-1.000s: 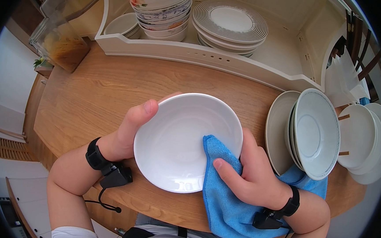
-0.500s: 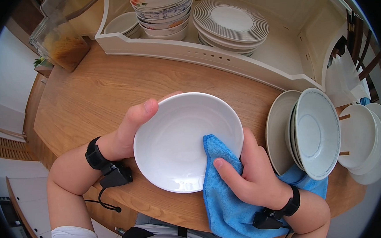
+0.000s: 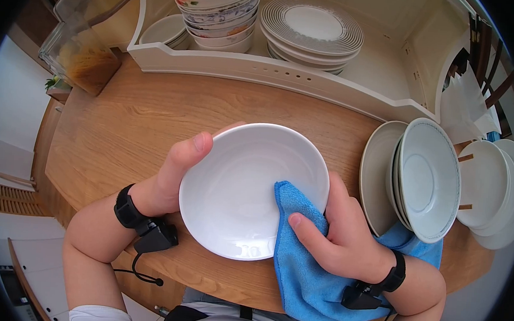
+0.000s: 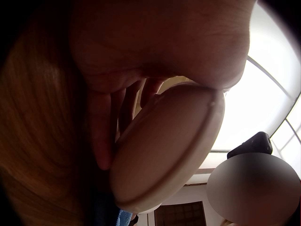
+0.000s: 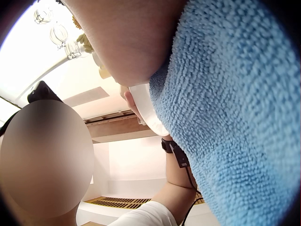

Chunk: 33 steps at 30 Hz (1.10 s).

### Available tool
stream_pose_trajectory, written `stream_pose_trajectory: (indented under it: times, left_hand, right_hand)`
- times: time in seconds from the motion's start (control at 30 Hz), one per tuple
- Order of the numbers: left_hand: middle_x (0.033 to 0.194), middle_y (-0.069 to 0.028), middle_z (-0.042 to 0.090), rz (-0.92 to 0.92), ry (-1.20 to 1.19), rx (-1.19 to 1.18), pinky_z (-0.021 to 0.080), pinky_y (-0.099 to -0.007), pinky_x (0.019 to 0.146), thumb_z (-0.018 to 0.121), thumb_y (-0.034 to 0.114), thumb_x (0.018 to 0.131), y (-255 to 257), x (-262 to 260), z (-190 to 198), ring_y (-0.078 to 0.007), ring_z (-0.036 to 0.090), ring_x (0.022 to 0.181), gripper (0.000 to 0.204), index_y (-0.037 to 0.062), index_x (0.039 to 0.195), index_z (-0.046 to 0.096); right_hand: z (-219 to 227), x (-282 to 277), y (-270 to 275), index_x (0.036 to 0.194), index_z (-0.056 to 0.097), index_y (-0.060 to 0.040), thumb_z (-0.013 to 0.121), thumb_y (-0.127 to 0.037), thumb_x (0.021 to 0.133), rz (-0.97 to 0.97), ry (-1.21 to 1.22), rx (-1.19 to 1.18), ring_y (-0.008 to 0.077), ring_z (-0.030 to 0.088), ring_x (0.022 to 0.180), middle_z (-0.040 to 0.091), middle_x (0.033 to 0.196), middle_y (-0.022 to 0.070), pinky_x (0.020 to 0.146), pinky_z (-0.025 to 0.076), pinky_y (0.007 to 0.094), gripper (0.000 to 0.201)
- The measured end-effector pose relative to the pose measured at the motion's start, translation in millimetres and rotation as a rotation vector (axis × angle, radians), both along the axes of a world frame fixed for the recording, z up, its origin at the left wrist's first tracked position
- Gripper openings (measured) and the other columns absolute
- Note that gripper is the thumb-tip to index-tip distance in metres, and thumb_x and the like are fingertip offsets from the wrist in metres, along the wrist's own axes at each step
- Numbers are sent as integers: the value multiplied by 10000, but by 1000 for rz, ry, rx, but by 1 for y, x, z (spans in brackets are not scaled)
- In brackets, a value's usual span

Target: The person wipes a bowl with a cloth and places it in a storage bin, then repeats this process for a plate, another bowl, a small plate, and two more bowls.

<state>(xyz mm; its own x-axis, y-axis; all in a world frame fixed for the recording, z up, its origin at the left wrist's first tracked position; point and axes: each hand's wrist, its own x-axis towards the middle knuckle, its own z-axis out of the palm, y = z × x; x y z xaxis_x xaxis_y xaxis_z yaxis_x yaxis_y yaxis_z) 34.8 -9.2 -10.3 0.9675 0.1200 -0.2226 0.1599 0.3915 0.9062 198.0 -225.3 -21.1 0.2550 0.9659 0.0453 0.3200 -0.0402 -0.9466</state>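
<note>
White bowl (image 3: pixel 239 201) practically unmoved, left fingers (image 4: pixel 100 134) clamped on it, right fingers (image 3: pixel 338 197) tight on blue cloth (image 3: pixel 305 277).

Head view looks down; wrist views (close in) face up, sharing the bowl (image 3: pixel 237 189).

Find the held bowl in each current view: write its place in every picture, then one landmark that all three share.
Head: the bowl is at the centre, between the left hand and the right hand.
Left wrist: the bowl is near the centre, tilted, below the left hand.
Right wrist: only part of the bowl shows, near the centre, left of the cloth.
Shared landmark: the left hand, at the bowl in every view.
</note>
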Motion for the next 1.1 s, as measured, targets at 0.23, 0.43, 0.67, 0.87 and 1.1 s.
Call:
stream_pose_trajectory:
  times: [0.23, 0.43, 0.67, 0.87, 1.1]
  left_hand:
    - [1398, -161, 547, 4, -5, -8, 439, -367, 1063, 533, 722, 888, 0, 0, -3, -247, 544, 1271, 919, 25, 1476, 424]
    - [1402, -158, 545, 6, 0, -4, 440, -369, 1065, 531, 724, 889, -1, 0, -2, -245, 543, 1274, 921, 26, 1480, 419]
    - [1419, -162, 531, -2, 7, -24, 430, -375, 1077, 533, 718, 889, 1, 0, -2, -250, 532, 1288, 920, 27, 1484, 414]
    - [1424, -167, 526, -2, 13, -19, 427, -382, 1080, 531, 714, 889, 0, 0, -1, -255, 528, 1292, 918, 30, 1488, 410]
    - [1421, -171, 530, -2, 2, -22, 430, -381, 1077, 535, 706, 892, 0, -1, -2, -255, 532, 1287, 908, 30, 1486, 416]
  right_hand:
    - [0, 0, 1, 1290, 387, 79, 620, -160, 946, 1, -16, 12, 333, 696, 691, 666, 843, 221, 628, 540, 384, 480]
    - [0, 0, 0, 1290, 387, 78, 621, -159, 945, 2, -12, 1, 329, 695, 682, 665, 838, 219, 623, 540, 383, 480]
    - [1, 0, 0, 1293, 389, 78, 628, -160, 939, 4, -6, -2, 321, 700, 689, 671, 848, 220, 627, 541, 377, 489]
    - [1, 0, 0, 1293, 386, 82, 633, -159, 936, 2, 6, -7, 319, 700, 689, 672, 846, 219, 632, 541, 374, 497]
    - [1, 0, 0, 1292, 386, 83, 633, -155, 935, 7, 6, -11, 323, 702, 705, 672, 859, 221, 641, 542, 378, 494]
